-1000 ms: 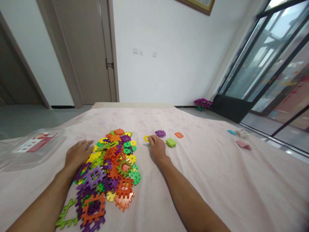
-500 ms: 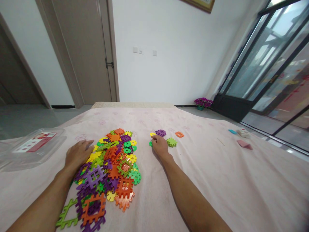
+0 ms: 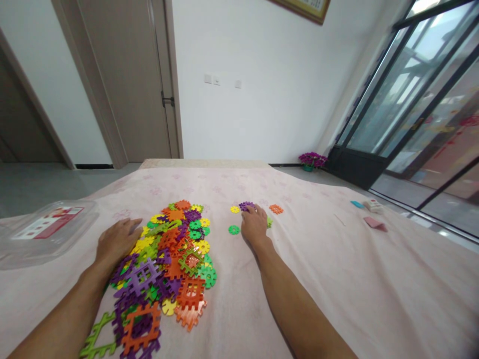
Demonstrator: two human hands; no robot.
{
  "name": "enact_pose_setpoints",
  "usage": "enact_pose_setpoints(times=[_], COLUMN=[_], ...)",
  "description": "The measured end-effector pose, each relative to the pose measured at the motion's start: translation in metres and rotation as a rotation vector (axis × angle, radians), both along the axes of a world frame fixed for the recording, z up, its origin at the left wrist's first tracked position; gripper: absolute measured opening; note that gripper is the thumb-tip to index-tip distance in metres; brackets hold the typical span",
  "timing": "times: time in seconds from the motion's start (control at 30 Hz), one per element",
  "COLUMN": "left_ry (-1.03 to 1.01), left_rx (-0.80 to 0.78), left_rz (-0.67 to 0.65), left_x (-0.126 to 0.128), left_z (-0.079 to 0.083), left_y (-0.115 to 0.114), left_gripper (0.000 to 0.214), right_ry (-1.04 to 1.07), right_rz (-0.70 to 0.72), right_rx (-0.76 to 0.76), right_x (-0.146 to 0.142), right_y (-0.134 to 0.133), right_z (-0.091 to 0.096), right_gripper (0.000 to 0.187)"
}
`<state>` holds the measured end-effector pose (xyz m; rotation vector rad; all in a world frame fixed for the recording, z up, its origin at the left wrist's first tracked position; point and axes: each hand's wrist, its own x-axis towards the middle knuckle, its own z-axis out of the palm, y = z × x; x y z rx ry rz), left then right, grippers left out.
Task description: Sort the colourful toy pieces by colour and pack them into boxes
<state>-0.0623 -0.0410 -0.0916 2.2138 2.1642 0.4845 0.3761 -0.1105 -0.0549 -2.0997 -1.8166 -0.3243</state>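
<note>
Nearest us lies the pile of interlocking plastic pieces [image 3: 168, 259]: notched square frames and toothed discs in purple, orange, green and yellow, heaped on the pink sheet [image 3: 337, 279]. Our left hand [image 3: 116, 242] rests flat and released against the pile's left edge, grasping nothing. Further out, our right hand [image 3: 254, 227] lies palm down with fingers spread, its fingertips touching a purple disc [image 3: 246, 205]. A green disc [image 3: 234, 230] sits just left of that hand, with a yellow disc [image 3: 234, 209] and an orange disc [image 3: 276, 209] near the purple one. A clear box [image 3: 45, 232] stands well to the left.
</note>
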Motion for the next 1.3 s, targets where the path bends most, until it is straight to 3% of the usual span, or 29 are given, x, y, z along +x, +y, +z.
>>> enact_pose_setpoints(times=[0.33,0.47,0.67,0.8,0.93,1.07,1.17,1.3], left_ry=[0.003,-0.013,-0.01,-0.003,0.019,0.026,0.02,0.012], left_rx=[0.032,0.032,0.021,0.023,0.018,0.014,0.01,0.024], left_rz=[-0.019,-0.017,-0.003,0.001,0.0,0.011,0.01,0.003], left_x=[-0.002,-0.001,0.001,0.002,0.001,0.001,0.002,0.004], left_z=[-0.002,-0.001,0.0,0.001,0.0,0.001,0.003,0.004], left_y=[0.0,0.0,-0.001,-0.002,-0.002,-0.002,-0.003,-0.004], left_gripper=[0.06,0.06,0.06,0.06,0.061,0.061,0.061,0.061], right_ry=[0.004,-0.029,-0.004,0.053,0.092,0.102,0.109,0.101], right_rz=[-0.126,-0.008,0.195,0.29,0.448,0.626,0.68,0.705], right_rx=[-0.016,0.041,-0.134,-0.097,-0.03,-0.085,-0.114,-0.094], right_x=[0.006,-0.006,-0.017,-0.025,-0.049,-0.072,-0.078,-0.077], right_y=[0.01,0.01,0.008,0.008,0.005,0.003,0.005,0.006], right_z=[-0.005,-0.001,0.001,0.002,0.003,-0.003,-0.005,-0.001], right_gripper=[0.04,0.04,0.041,0.041,0.04,0.043,0.044,0.032])
